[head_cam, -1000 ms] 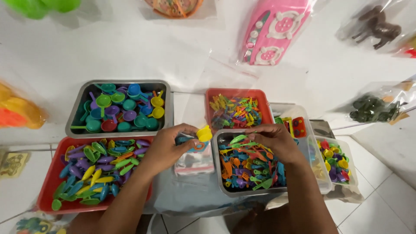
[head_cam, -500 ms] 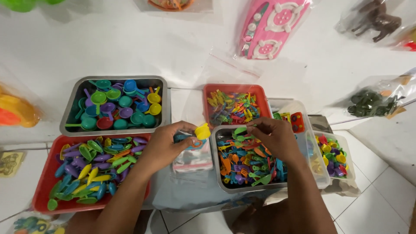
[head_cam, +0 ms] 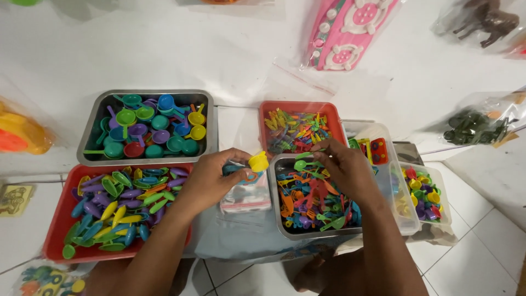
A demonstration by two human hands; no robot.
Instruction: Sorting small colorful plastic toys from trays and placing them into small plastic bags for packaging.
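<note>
The left hand [head_cam: 211,181] is closed around a small bunch of toy pieces: a yellow toy cup [head_cam: 258,161] sticks up between thumb and forefinger, with a blue piece [head_cam: 233,171] and an orange ring [head_cam: 251,178] tucked below it. The bunch sits just above a stack of small clear bags [head_cam: 246,198], between the two front trays.

The right hand [head_cam: 345,170] reaches into the steel tray of toy cutlery [head_cam: 315,200], fingers drawn together over a green spoon [head_cam: 302,164] at the tray's far edge. Whether the fingertips have closed on the spoon or only touch it is hard to tell from this angle.

Around the hands stand the other sorted lots: a steel tray of toy pans [head_cam: 150,131] at the far left, a red tray of long spoon-shaped pieces [head_cam: 115,208] in front of it, a smaller red tray of mixed bits [head_cam: 296,131] behind the cutlery, and clear tubs [head_cam: 424,194] of small coloured cups on the right. A pink toy stove [head_cam: 348,30] in plastic wrap lies farther back.

As a judgement, a set of pieces is partly gathered: three are in the left hand, a cutlery piece is just being picked, and nothing held has gone into a bag yet. Every tray looks well filled, so much remains.
</note>
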